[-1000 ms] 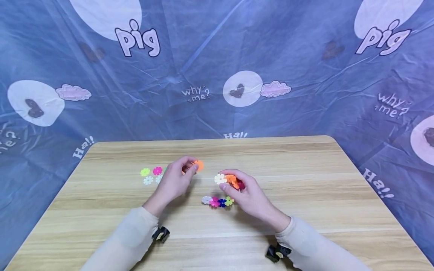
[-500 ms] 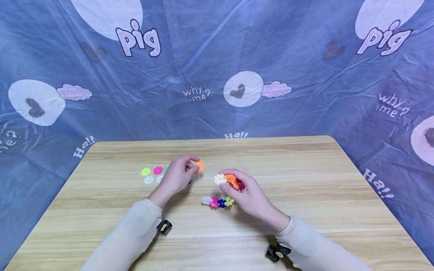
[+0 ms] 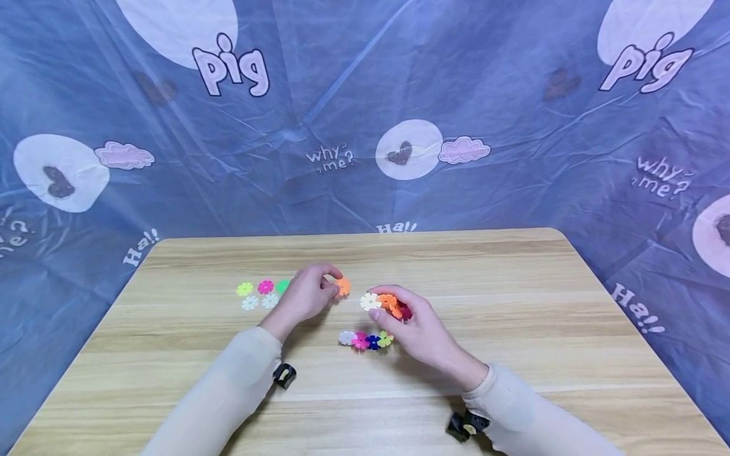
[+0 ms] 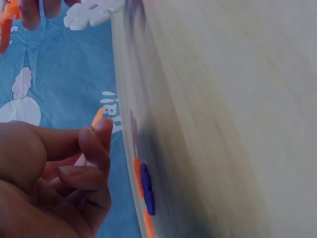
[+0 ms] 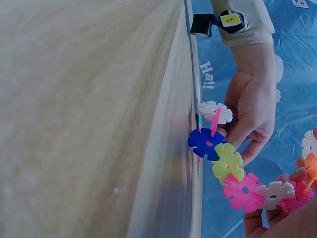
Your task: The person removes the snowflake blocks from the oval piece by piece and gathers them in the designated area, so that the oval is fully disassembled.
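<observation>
My left hand (image 3: 308, 292) pinches an orange snowflake disc (image 3: 343, 287) between thumb and fingertips, above the table. Only a sliver of that disc (image 4: 98, 117) shows edge-on in the left wrist view. To its right, my right hand (image 3: 424, 328) holds a chain of linked snowflake discs (image 3: 388, 301). The chain's white end disc (image 3: 370, 301) points toward the left hand, a small gap away from the orange one. Its other end hangs below the right hand, with pink, blue (image 5: 205, 143) and yellow-green discs (image 5: 228, 162). Fingers and palm hide part of the chain.
Loose discs lie on the wooden table (image 3: 171, 354) at the left: yellow (image 3: 244, 289), pink (image 3: 265, 287), green (image 3: 282, 286) and pale ones (image 3: 249, 303). Dark blue (image 4: 147, 189) and orange discs (image 4: 137, 173) lie near the left hand. A patterned blue cloth (image 3: 342, 76) hangs behind.
My left hand has moved slightly right with the orange disc, toward the chain's white end, uncovering more of the green disc. The right hand and its chain have stayed nearly still.
</observation>
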The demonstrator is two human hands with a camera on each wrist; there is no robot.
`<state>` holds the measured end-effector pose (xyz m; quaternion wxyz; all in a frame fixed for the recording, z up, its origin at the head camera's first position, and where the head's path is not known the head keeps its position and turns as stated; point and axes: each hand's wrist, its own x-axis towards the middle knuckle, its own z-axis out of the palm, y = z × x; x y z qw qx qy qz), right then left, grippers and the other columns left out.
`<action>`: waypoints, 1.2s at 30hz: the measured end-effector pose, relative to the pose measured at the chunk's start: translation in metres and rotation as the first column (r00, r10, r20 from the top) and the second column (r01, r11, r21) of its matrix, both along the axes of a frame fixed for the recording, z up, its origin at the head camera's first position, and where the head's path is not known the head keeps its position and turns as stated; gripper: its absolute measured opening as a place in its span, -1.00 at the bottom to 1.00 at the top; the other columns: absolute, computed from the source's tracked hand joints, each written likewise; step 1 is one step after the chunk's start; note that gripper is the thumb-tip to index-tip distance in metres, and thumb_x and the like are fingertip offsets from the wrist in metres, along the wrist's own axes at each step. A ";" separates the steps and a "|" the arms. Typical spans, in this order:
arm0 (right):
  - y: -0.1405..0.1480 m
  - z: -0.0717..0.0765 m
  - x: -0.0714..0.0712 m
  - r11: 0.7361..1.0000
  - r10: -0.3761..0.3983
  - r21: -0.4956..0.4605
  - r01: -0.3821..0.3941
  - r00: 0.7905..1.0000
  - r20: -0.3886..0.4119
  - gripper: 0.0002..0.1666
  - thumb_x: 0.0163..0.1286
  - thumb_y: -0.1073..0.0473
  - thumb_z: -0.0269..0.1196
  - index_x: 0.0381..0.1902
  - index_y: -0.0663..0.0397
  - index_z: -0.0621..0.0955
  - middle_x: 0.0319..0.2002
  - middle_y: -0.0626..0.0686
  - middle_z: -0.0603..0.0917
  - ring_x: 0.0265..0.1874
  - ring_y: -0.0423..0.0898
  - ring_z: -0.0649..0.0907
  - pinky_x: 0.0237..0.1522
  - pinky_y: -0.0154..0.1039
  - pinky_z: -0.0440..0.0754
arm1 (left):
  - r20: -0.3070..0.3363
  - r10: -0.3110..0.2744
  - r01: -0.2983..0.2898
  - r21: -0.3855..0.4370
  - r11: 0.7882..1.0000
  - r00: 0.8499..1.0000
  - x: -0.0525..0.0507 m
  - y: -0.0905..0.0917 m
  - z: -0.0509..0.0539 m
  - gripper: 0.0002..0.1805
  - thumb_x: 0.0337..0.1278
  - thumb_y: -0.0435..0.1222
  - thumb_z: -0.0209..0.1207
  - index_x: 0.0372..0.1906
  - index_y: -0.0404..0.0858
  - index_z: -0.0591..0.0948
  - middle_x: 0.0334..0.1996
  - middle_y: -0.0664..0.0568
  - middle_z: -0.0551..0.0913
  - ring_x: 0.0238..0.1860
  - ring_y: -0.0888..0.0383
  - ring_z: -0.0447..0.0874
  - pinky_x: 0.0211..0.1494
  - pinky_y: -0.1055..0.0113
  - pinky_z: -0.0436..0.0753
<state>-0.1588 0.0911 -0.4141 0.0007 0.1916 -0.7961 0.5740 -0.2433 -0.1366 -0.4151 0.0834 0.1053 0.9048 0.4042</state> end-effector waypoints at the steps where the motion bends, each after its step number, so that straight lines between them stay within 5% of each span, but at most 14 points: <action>1: 0.000 0.000 0.000 1.000 -0.002 0.001 0.002 1.000 0.000 -0.59 0.44 0.06 0.30 0.21 -0.10 0.59 -0.16 0.03 0.64 -0.31 -0.02 0.64 -0.31 -0.24 0.67 | 0.017 -0.002 0.002 -0.002 1.000 1.000 -0.001 0.001 0.000 -0.71 0.28 -0.39 0.25 0.08 -0.21 0.63 -0.44 0.06 0.72 -0.45 0.13 0.68 -0.40 0.26 0.59; 6: 0.000 0.001 0.000 1.000 -0.007 0.008 0.007 1.000 0.001 -0.55 0.44 0.04 0.30 0.24 -0.03 0.58 -0.19 0.01 0.64 -0.37 -0.04 0.63 -0.36 -0.24 0.65 | 0.054 -0.010 0.013 -0.040 0.999 0.999 -0.006 0.005 -0.002 -0.70 0.29 -0.37 0.25 0.09 -0.24 0.61 -0.47 0.07 0.71 -0.45 0.14 0.68 -0.31 0.23 0.60; 13: 0.001 0.000 0.000 1.000 -0.002 -0.010 0.002 1.000 0.016 -0.61 0.44 0.04 0.30 0.20 -0.21 0.59 -0.22 0.00 0.65 -0.36 -0.03 0.65 -0.38 -0.21 0.67 | 0.045 -0.026 0.031 -0.107 0.994 0.999 -0.011 0.007 -0.004 -0.69 0.24 -0.39 0.25 0.07 -0.30 0.63 -0.52 0.11 0.71 -0.47 0.19 0.65 -0.08 0.14 0.61; 21: 0.001 0.000 0.001 0.999 0.013 -0.033 -0.013 1.000 -0.011 -0.61 0.44 0.11 0.30 0.20 -0.08 0.59 -0.19 0.06 0.63 -0.34 -0.05 0.64 -0.37 -0.24 0.67 | 0.039 -0.019 0.024 -0.152 0.988 0.999 -0.012 0.008 -0.003 -0.71 0.26 -0.33 0.26 0.04 -0.33 0.65 -0.57 0.14 0.69 -0.49 0.17 0.61 -0.11 0.15 0.60; 30: 0.001 0.001 0.000 1.000 -0.009 -0.026 0.009 1.000 0.014 -0.60 0.44 0.07 0.30 0.20 -0.11 0.58 -0.13 0.06 0.64 -0.28 0.00 0.65 -0.29 -0.23 0.69 | 0.064 -0.052 0.046 0.080 0.996 0.997 0.011 0.004 0.011 -0.76 0.45 -0.21 0.13 -0.05 -0.26 0.69 -0.48 -0.01 0.70 -0.64 0.13 0.51 -0.58 0.27 0.54; 36: 0.000 0.000 -0.001 1.000 -0.009 -0.015 0.010 1.000 0.019 -0.60 0.45 0.07 0.29 0.21 -0.09 0.57 -0.13 0.06 0.63 -0.29 0.00 0.64 -0.30 -0.22 0.68 | 0.049 -0.133 0.117 0.245 0.962 0.990 0.028 0.002 0.016 -0.77 0.45 -0.27 0.13 -0.05 -0.34 0.69 -0.43 -0.13 0.70 -0.50 -0.13 0.63 -0.52 0.18 0.64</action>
